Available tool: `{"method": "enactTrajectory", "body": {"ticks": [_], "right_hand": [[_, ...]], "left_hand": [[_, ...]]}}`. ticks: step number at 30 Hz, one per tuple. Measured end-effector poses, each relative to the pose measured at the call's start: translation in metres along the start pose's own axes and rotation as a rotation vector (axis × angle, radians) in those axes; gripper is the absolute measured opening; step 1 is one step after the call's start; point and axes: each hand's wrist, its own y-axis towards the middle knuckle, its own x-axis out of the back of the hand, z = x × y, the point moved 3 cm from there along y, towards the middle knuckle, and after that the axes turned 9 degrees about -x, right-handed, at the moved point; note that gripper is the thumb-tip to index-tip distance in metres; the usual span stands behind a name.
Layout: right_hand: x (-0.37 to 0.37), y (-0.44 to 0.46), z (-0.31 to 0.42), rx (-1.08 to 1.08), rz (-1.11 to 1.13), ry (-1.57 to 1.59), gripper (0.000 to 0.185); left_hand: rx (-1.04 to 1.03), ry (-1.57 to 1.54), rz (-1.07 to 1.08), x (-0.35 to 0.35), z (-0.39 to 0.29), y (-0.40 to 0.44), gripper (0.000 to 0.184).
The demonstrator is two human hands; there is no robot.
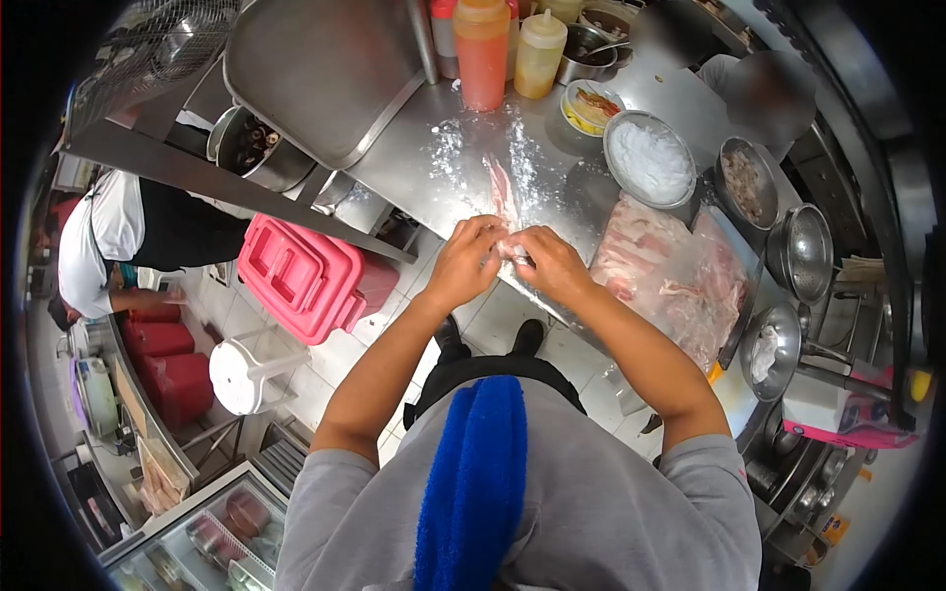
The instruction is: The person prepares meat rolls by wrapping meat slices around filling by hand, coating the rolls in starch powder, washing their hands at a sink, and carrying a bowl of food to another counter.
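Note:
A thin strip of pink-and-white meat [501,187] lies lengthwise on the steel table [399,163], with white powder [527,163] scattered around it. At the strip's near end, by the table's front edge, my left hand [467,260] and my right hand [552,264] come together with curled fingers, both pinching the meat's end, which looks bunched or rolled. To the right sit a slab of sliced meat [636,241] and more meat in clear plastic [705,286]. A metal bowl of white powder [649,160] stands just behind the slab.
Sauce bottles [540,54] and a bowl with yellow and red food [591,106] stand at the back. More metal bowls [800,253] line the right. A large tray [315,74] is at the back left, above a pink lidded bin [296,276]. Another person [108,231] bends at far left.

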Motion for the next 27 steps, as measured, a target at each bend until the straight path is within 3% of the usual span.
{"method": "enactTrajectory", "body": {"ticks": [2,8,15,17,24,26,27], "right_hand": [[-0.002,0.001,0.0,-0.005,0.017,-0.012,0.031],[0.001,0.002,0.005,-0.004,-0.032,0.003,0.032],[0.0,0.001,0.005,-0.037,-0.042,0.034,0.031],[0.0,0.002,0.004,-0.043,-0.041,0.038,0.031],[0.0,0.001,0.003,-0.078,0.008,0.038,0.031],[-0.001,0.004,0.003,-0.082,0.012,0.035,0.031],[-0.001,0.004,0.003,-0.071,-0.003,0.044,0.032]], "left_hand": [[0.018,0.033,0.032,0.003,0.012,0.003,0.034],[-0.209,0.154,0.145,-0.001,0.036,0.025,0.035],[-0.091,0.23,-0.154,0.014,0.041,0.039,0.025],[-0.207,0.153,0.006,0.013,0.03,0.035,0.019],[-0.209,0.195,0.083,-0.007,0.044,0.042,0.012],[-0.071,0.084,-0.171,-0.004,0.049,0.043,0.013],[-0.071,0.087,-0.171,0.001,0.048,0.042,0.013]]}}
